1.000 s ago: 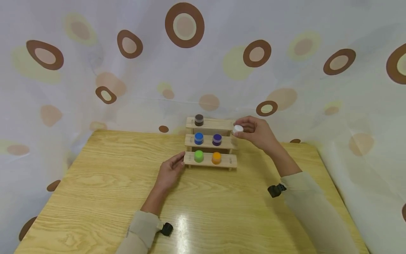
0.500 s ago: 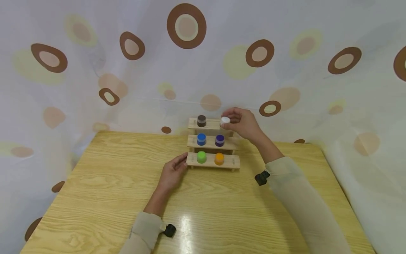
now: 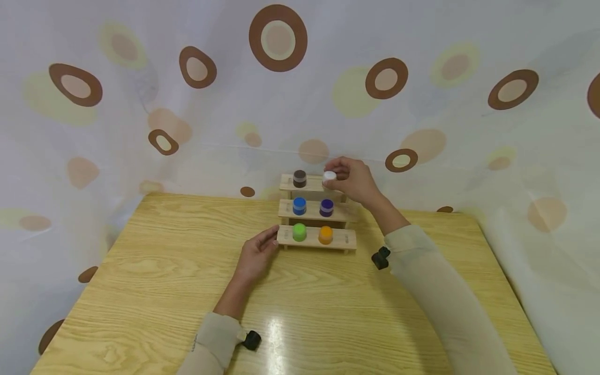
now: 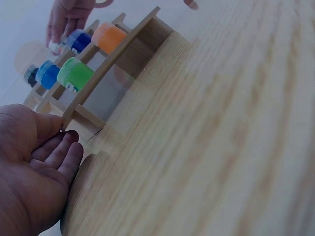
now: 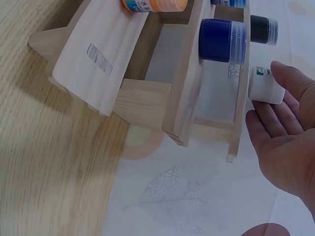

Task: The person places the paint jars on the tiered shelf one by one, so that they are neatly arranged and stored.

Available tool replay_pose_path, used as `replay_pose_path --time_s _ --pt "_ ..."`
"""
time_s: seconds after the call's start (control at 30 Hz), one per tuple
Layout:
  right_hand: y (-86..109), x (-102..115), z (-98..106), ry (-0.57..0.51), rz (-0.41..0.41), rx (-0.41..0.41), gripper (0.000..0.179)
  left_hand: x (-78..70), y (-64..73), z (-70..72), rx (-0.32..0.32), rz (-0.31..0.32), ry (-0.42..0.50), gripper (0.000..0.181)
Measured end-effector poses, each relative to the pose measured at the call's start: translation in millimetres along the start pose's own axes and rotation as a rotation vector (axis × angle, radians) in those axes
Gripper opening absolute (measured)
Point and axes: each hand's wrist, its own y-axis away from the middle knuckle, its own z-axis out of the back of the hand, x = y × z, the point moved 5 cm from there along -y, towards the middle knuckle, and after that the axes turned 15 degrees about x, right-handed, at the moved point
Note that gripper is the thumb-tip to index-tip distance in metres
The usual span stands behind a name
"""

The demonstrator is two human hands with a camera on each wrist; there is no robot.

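A three-step wooden rack stands at the back of the table with small paint jars on it. My right hand pinches a white paint jar between thumb and fingers, its base at the right part of the top step. Left of it sits a dark brown jar. The middle step carries a blue jar and a purple-blue jar. On the bottom step are a green jar and an orange jar. My left hand holds the bottom step's left end with thumb and finger.
The wood-grain table extends in front and to both sides of the rack. Close behind the rack hangs a white sheet patterned with brown circles. A small black device sits at the right cuff, another black device at the left.
My right hand has carried the white paint jar leftward, from beside the rack's right end onto the top step. My left hand has stayed at the rack's left end.
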Motion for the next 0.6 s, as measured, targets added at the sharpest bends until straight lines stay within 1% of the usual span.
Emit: replay_pose_path --time_s 0.2,0.4,0.5,0.6 --pt "-0.4 -4.8 -0.2 -0.010 -0.006 -0.031 0.035 -1.2 -0.6 -1.5 0.011 -0.008 -0.003 0.044" --pt "-0.7 -6.8 -2.8 -0.034 0.000 -0.030 0.037 -0.5 -1.3 -1.6 0.015 -0.002 0.001 0.045" --pt "0.9 -8.9 -4.3 -0.040 0.010 -0.025 0.041 -0.2 -1.8 -1.4 0.015 -0.004 0.003 0.045" --pt "6.2 -10.9 -3.2 -0.023 0.022 -0.036 0.047 -0.6 -2.8 -1.3 0.016 -0.013 0.003 0.044"
